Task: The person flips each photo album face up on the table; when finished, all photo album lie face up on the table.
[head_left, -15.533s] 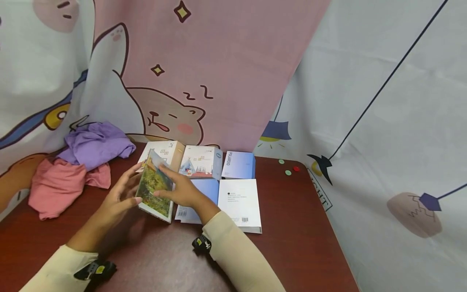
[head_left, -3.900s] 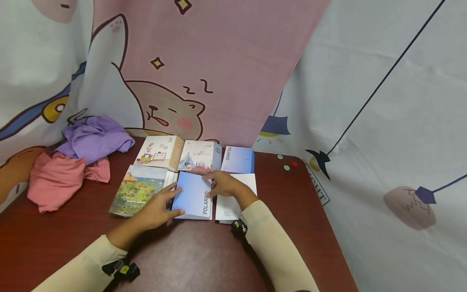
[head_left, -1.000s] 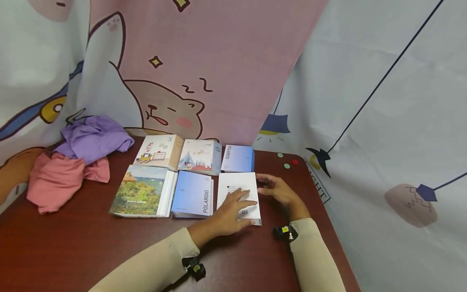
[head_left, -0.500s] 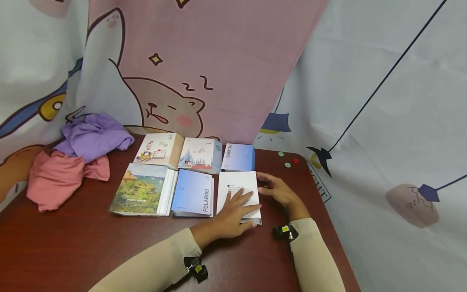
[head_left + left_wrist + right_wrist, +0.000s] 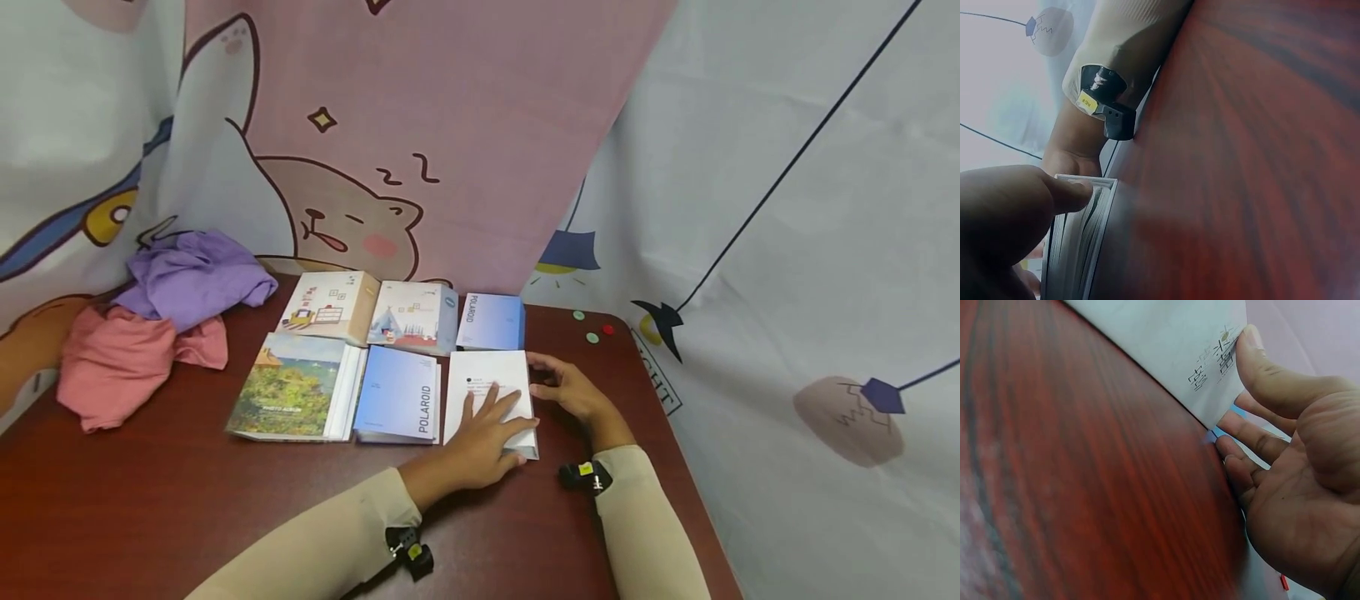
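Observation:
A white album [image 5: 486, 367] with small print lies at the right end of the front row. My left hand [image 5: 480, 442] rests across its cover, fingers spread; in the left wrist view the thumb touches the album's page-side end [image 5: 1082, 231]. At the album's right side is my right hand [image 5: 573, 392]. In the right wrist view its thumb touches the edge of the printed white spine [image 5: 1166, 356], while the loosely bent fingers reach behind the corner. Left of the white album lie a blue POLAROID album [image 5: 396, 392] and a landscape-covered photo album [image 5: 288, 383].
Behind stand two illustrated white boxes or albums [image 5: 326, 304] [image 5: 408, 312] and a smaller blue POLAROID one [image 5: 491, 321]. Purple cloth [image 5: 195, 279] and pink cloth [image 5: 120, 367] are heaped at left. Small green and red discs [image 5: 592, 338] lie at the table's back right corner.
Earlier both hands held the landscape album, later the blue one; both now lie in the front row, the blue one showing its POLAROID face. During the last second the hands barely moved.

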Tool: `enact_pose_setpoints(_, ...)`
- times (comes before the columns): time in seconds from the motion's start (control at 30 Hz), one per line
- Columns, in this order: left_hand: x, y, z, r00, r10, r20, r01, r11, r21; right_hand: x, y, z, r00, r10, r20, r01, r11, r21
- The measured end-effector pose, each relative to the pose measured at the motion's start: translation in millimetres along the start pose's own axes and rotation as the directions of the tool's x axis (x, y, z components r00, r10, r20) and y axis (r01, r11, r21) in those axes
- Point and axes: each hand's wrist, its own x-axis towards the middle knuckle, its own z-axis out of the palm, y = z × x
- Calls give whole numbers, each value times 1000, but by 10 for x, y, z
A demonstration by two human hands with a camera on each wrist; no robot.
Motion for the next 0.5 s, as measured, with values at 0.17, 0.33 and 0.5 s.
enact_pose_setpoints(0.17,24,10,22,1000,-18,-17,18,1000,19,-1,-24,13,1000,13,-20,-13,1000,-8)
enact_pose_setpoints(0.33,42,34,56,997,-42,-60,40,998,-39,-9,-40,5,1000,-10,-26,9,1000,-23)
enact_pose_setpoints(0.5,55,47,87,995,-61,-82,54,995,-85,-25,-39,-19,999,3,-45,-3,1000,2)
